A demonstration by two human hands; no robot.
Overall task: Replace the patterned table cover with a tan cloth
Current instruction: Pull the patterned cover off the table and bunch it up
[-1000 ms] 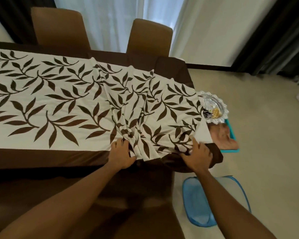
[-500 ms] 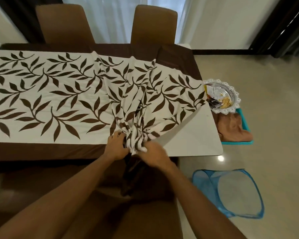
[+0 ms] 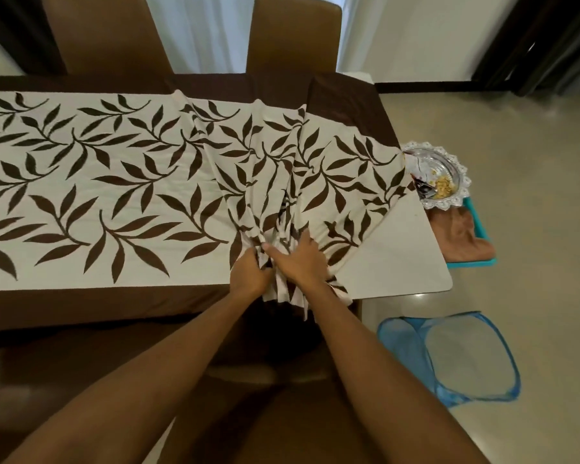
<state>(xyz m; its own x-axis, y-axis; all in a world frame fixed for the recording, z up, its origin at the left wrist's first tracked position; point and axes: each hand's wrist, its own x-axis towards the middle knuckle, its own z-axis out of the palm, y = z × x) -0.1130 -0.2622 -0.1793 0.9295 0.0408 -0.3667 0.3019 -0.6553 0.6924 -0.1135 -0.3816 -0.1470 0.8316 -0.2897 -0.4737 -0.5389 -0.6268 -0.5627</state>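
Note:
The patterned table cover (image 3: pixel 91 195), cream with dark brown leaves and a brown border, lies over most of the table. Its right part is gathered into folds that fan toward the near edge. My left hand (image 3: pixel 250 274) grips the bunched folds there. My right hand (image 3: pixel 300 259) lies over the same bunch just to the right, fingers closed into the fabric. The bare white tabletop (image 3: pixel 395 259) shows at the near right corner. A tan cloth (image 3: pixel 462 236) lies in a teal tray (image 3: pixel 479 226) beyond the table's right end.
A clear dish with a lace rim (image 3: pixel 436 177) sits at the table's right edge, above the tray. A blue mesh hamper (image 3: pixel 449 356) stands on the floor at right. Two brown chairs (image 3: pixel 292 31) stand at the far side, another chair (image 3: pixel 275 423) right below me.
My right hand moved left from the cover's right corner to join my left hand, dragging the cloth with it. The folds bunched tighter and the white tabletop corner became uncovered.

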